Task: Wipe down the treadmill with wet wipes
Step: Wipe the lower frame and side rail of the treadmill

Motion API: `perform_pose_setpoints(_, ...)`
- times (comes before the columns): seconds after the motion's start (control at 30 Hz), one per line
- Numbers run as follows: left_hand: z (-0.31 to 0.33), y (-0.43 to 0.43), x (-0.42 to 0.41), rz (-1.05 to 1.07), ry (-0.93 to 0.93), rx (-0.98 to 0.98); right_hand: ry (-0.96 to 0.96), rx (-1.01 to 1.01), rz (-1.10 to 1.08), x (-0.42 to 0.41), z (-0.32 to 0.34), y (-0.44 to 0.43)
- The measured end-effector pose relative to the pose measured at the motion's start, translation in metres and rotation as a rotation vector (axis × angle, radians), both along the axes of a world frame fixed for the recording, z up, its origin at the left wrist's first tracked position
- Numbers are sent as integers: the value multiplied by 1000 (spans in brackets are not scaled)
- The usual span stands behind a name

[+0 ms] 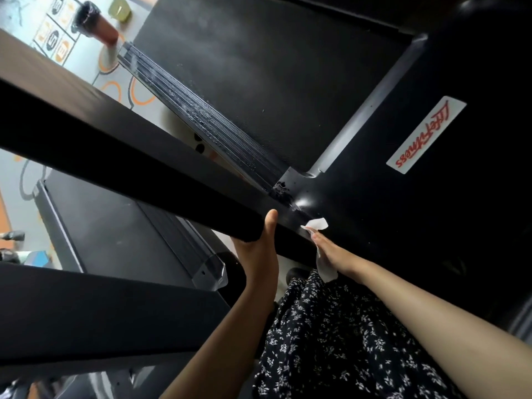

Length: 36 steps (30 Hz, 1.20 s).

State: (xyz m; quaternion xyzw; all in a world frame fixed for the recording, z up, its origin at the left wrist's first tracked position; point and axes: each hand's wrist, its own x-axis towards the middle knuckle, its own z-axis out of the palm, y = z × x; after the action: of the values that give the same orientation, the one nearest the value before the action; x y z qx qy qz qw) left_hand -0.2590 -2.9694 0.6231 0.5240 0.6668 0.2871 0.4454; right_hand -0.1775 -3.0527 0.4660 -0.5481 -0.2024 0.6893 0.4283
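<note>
Closest to us is our black dress [345, 341] with the little white flowers, filling the bottom of the view, and both bare arms reach out over it. Our left hand [259, 249] grips the lower end of a thick black bar [129, 156] that slants across the frame. The thumb lies on the upper side and the other fingers go around the back, where we can't see them. Just to the right, our right hand [331, 250] lies with fingers pretty much straight on top of the wet wipe [316, 224], pressing it onto the glossy black front cover of the treadmill [374, 211], right by the corner where the bar meets it. One white corner of the wipe pokes out past the fingertips and another flap hangs below the heel of the hand. Further up the cover there's a white sticker [426, 135] with red lettering. Beyond that the belt [273, 67] runs away from us, and the ribbed side rail [201, 110] on its left has droplets on it. Off to the left sits a second treadmill [115, 226]. Way at the back on the patterned floor [138, 93] stand a reddish cup [95, 24] and a small green container [121, 8].
</note>
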Motion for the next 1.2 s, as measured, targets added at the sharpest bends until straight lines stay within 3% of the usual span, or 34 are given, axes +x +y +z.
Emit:
perform_pose_setpoints(0.2,0,0,-5,-13,-12,-37,-59,-89,-46,-6,-33,-20)
perform_pose_setpoints(0.53,4,2,-2,-8,40,-123,66,-184,-73,2,-44,-11)
perform_pose_setpoints(0.9,8,-1,4,73,-6,-195,78,0,114,9,-14,59)
perform_pose_setpoints(1.2,4,1,4,162,-98,-260,42,32,182,9,-4,127)
